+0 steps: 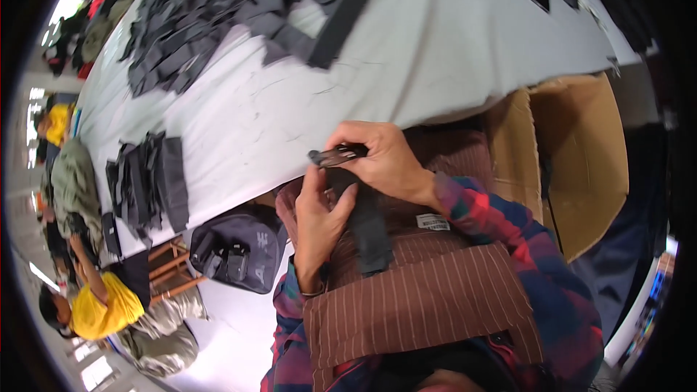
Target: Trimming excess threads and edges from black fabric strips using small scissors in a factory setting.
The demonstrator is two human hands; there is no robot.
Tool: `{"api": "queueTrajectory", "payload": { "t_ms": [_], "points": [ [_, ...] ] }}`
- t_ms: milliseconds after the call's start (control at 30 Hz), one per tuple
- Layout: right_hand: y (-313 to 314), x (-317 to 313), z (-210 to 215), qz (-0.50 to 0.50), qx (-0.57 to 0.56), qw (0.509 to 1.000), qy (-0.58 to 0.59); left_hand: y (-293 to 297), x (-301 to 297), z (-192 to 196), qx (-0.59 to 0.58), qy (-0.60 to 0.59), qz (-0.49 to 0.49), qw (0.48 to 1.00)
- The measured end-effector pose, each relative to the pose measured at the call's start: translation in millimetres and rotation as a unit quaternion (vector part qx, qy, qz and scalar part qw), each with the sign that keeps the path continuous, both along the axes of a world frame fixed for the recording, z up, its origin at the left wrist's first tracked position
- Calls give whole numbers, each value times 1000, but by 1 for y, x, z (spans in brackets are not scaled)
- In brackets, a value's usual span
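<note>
Head view. At centre frame, both hands work on a long black fabric strap (367, 225) that hangs down over a brown pinstriped apron (428, 297). The right hand (385, 160) has its fingers closed on the strap's upper end, where a small dark glossy clip (337, 154) sits, just below the table edge. The left hand (316, 221) lies against the strap's left side, fingers curled and thumb pressed to the fabric.

The white-covered table (435, 51) fills the upper frame. A loose heap of black fabric pieces (218, 14) lies at upper left, and a neater stack of black strips (145, 181) sits at the left edge of the table. An open brown cardboard box (581, 152) stands at right. A dark bag (239, 247) rests below the table at lower left, near a person in a yellow shirt (102, 305).
</note>
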State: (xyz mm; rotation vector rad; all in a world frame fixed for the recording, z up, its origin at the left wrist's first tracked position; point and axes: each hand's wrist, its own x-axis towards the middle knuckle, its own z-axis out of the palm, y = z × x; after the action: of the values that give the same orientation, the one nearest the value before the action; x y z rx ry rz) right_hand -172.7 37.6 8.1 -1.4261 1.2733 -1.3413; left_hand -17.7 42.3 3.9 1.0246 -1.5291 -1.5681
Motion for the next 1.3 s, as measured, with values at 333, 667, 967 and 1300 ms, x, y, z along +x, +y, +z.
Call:
{"api": "queueTrajectory", "payload": {
  "t_ms": [333, 667, 967, 1300],
  "points": [
    [31, -4, 18, 193, -80, 977, -33, 3, 39, -41, 112, 3, 94, 989],
    [27, -6, 23, 249, -308, 893, 214, -29, 22, 44, 201, 208, 44, 956],
    [29, -5, 9, 231, -253, 868, 360, -45, 22, 14, 231, 130, 111, 958],
    [22, -19, -20, 140, -146, 922, 330, -40, 21, 5, 201, 247, 200, 927]
  ]
}}
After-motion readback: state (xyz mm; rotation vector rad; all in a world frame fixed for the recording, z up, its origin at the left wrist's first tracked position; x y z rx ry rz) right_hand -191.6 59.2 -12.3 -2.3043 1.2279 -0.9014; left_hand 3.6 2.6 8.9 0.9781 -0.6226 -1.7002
